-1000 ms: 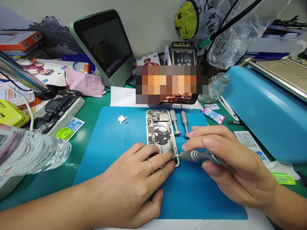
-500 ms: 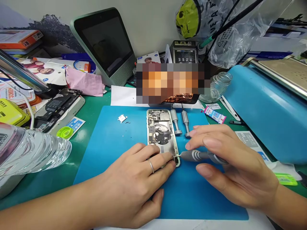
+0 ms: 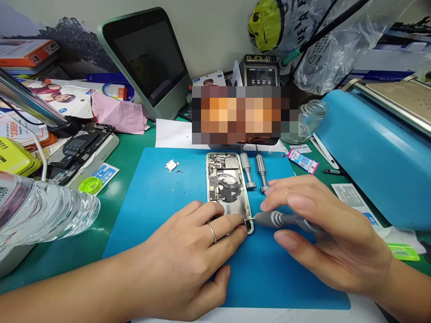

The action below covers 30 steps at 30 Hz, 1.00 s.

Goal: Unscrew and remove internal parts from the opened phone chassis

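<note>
An opened phone body [image 3: 226, 184] lies lengthwise on a blue work mat [image 3: 158, 202], its inner boards exposed. My left hand [image 3: 195, 255], a ring on one finger, rests on the mat with its fingertips pressed on the phone's near end. My right hand [image 3: 323, 229] grips a grey screwdriver [image 3: 274, 219] that lies almost flat, its tip at the phone's near right corner. Two more grey screwdrivers [image 3: 254, 170] lie side by side just right of the phone.
A small metal part [image 3: 171, 165] and tiny screws sit on the mat's far left. A clear plastic bottle [image 3: 43, 211] lies at the left edge. A blue machine [image 3: 373, 152] fills the right side. A tablet [image 3: 148, 63], glass jar [image 3: 308, 119] and another opened phone [image 3: 79, 150] stand around.
My right thumb has slipped off the screwdriver's handle and now sits just below it. The left hand and the phone have stayed in place.
</note>
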Motion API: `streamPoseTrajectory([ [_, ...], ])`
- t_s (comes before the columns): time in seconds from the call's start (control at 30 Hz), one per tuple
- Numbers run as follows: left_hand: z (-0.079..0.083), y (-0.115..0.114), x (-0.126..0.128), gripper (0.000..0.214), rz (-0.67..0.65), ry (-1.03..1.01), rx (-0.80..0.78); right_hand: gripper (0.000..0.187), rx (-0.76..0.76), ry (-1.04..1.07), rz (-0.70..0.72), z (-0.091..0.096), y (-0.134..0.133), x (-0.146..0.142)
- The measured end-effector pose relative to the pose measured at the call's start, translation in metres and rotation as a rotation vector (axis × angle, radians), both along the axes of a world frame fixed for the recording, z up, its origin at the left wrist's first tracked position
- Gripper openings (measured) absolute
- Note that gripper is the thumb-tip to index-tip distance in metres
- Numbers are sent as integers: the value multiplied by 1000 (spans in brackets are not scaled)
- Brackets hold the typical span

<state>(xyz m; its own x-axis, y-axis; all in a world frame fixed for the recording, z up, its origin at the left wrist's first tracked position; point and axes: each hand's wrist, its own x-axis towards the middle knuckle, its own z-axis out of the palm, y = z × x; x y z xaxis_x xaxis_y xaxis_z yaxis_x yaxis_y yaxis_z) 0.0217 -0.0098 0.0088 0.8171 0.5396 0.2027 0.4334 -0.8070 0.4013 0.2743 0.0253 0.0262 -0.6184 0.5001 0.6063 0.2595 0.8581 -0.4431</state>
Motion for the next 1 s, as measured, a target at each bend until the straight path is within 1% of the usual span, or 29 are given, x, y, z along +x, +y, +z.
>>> streamPoseTrajectory([
  [0.2,-1,0,0,45,-3,2,9,63,17,-2,-65,0,1,1],
  [0.3,-1,0,0,45,-9,8,-3,63,40,-18,-60,1,1,1],
  [0.47,-1,1,0,45,-8,11,-1,74,26,-29,4,2,1,1],
  [0.53,-1,1,0,45,-8,11,-1,75,24,-32,15,2,1,1],
  [0.73,-1,0,-1,49,-3,10,6,64,80,-32,-48,1,2,1],
  [1.0,1,1,-1,44,6,-4,-31,69,29,-18,-51,2,0,0],
])
